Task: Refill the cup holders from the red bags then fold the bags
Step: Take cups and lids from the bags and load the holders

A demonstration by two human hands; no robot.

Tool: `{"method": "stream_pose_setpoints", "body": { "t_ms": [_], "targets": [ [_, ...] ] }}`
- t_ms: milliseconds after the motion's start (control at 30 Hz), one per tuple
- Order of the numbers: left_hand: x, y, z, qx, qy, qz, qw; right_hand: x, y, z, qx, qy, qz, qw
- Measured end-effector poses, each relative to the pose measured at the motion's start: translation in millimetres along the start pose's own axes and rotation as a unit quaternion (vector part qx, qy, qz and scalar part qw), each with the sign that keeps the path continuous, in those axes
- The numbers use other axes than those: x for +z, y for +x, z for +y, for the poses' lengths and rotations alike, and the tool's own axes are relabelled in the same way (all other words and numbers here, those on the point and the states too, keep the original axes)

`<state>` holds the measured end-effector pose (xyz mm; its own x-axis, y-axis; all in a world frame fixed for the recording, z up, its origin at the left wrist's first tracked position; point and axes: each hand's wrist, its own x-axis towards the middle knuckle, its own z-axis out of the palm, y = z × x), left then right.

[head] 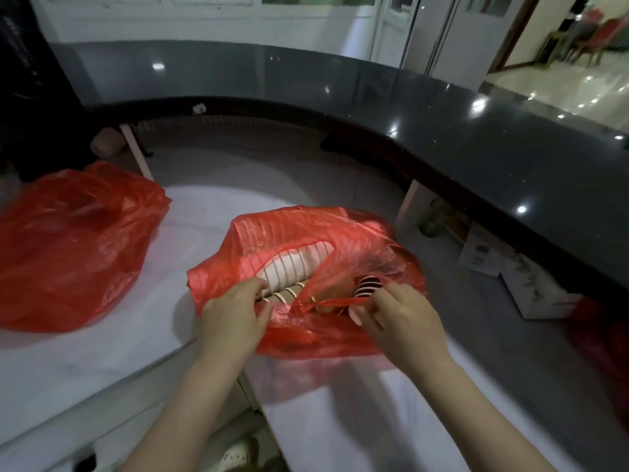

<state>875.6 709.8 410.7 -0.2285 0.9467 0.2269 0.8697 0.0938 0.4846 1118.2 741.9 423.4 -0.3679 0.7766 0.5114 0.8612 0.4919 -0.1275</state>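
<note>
Two hands, left (235, 315) and right (401, 321), have fingers pinching the red bag's (306, 233) mouth; we should spread it wide, sparing the cup stacks (296, 267).

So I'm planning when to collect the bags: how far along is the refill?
Early. Nothing looks finished: no refilled cup holder is in view, and neither bag is folded. In hand: the left hand and right hand are pulling open the near red bag, where stacked white cups show through the opening. Left: emptying it, then the second red bag, which sits bulging and untouched, then folding both.
</note>
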Motion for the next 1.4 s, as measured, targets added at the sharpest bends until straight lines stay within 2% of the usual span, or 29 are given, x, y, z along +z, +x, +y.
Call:
{"method": "stream_pose_setpoints", "body": {
  "t_ms": [33, 67, 133, 200, 267, 367, 467, 533, 600, 633, 667, 733, 767, 800, 833, 900, 967, 1067, 1167, 1267, 1333, 1400],
  "targets": [
    [-0.1, 4.9, 3.6, 0.024, 0.024, -0.016, 0.999, 2.9, 7.9, -2.3, -0.042, -0.013, -0.012, 0.999],
    [0.9, 10.9, 7.9, 0.053, 0.056, -0.033, 0.996, 8.3, 13.1, -0.3, -0.045, -0.038, -0.043, 0.997],
    [1.9, 25.0, 21.4, 0.107, 0.113, -0.078, 0.985, 15.4, 16.8, 15.7, 0.002, -0.09, -0.15, 0.985],
    [6.8, 39.8, 37.3, 0.144, 0.122, -0.119, 0.975, 20.8, 20.0, 39.5, 0.067, -0.104, -0.23, 0.965],
    [13.9, 52.0, 53.0, 0.158, 0.145, -0.156, 0.964, 25.1, 23.5, 58.9, 0.135, -0.031, -0.25, 0.958],
    [29.0, 58.6, 65.3, 0.12, 0.159, -0.211, 0.957, 24.0, 32.0, 69.9, 0.247, 0.18, -0.16, 0.939],
    [46.8, 52.4, 65.7, 0.095, 0.176, -0.222, 0.954, 29.8, 35.1, 79.4, 0.265, 0.184, -0.142, 0.936],
    [56.4, 45.3, 62.6, 0.104, 0.212, -0.213, 0.948, 25.1, 33.3, 77.4, 0.271, 0.163, -0.077, 0.946],
    [64.0, 40.3, 59.2, 0.108, 0.226, -0.196, 0.948, 7.2, 29.1, 65.1, 0.201, 0.163, 0.091, 0.962],
    [66.3, 38.4, 57.9, 0.105, 0.221, -0.187, 0.951, -4.7, 27.2, 54.3, 0.13, 0.166, 0.151, 0.966],
    [67.5, 37.4, 56.8, 0.102, 0.213, -0.182, 0.955, -13.1, 24.3, 44.0, 0.044, 0.175, 0.165, 0.97],
    [67.3, 37.1, 54.6, 0.101, 0.191, -0.19, 0.958, -17.6, 18.7, 23.3, -0.109, 0.14, 0.103, 0.979],
    [66.1, 37.4, 53.2, 0.102, 0.175, -0.203, 0.958, -13.5, 16.4, 18.4, -0.146, 0.095, 0.049, 0.984],
    [64.7, 38.2, 52.1, 0.101, 0.156, -0.216, 0.959, -6.0, 14.2, 17.8, -0.147, 0.044, -0.014, 0.988],
    [63.3, 39.0, 51.2, 0.099, 0.138, -0.226, 0.959, 0.2, 13.4, 19.8, -0.112, -0.007, -0.09, 0.99],
    [61.3, 39.9, 52.1, 0.092, 0.118, -0.24, 0.959, 8.4, 14.4, 30.9, -0.021, -0.096, -0.229, 0.968],
    [60.2, 38.4, 53.6, 0.091, 0.115, -0.249, 0.957, 12.1, 18.2, 41.5, 0.02, -0.162, -0.261, 0.951],
    [57.2, 33.8, 52.9, 0.085, 0.105, -0.25, 0.959, 14.6, 19.1, 47.5, 0.026, -0.178, -0.244, 0.953],
    [48.3, 36.5, 50.4, 0.047, 0.087, -0.245, 0.964, 6.8, 20.5, 53.5, 0.096, -0.066, -0.217, 0.969],
    [42.5, 37.4, 51.4, 0.037, 0.13, -0.282, 0.95, -8.4, 21.1, 60.3, 0.184, 0.086, -0.139, 0.969],
    [42.9, 36.4, 53.6, 0.043, 0.166, -0.306, 0.936, -20.0, 18.4, 63.4, 0.239, 0.221, -0.094, 0.941],
    [43.8, 38.3, 55.3, 0.037, 0.168, -0.324, 0.93, -31.0, 13.9, 64.5, 0.286, 0.408, -0.045, 0.866]
  ]
}}
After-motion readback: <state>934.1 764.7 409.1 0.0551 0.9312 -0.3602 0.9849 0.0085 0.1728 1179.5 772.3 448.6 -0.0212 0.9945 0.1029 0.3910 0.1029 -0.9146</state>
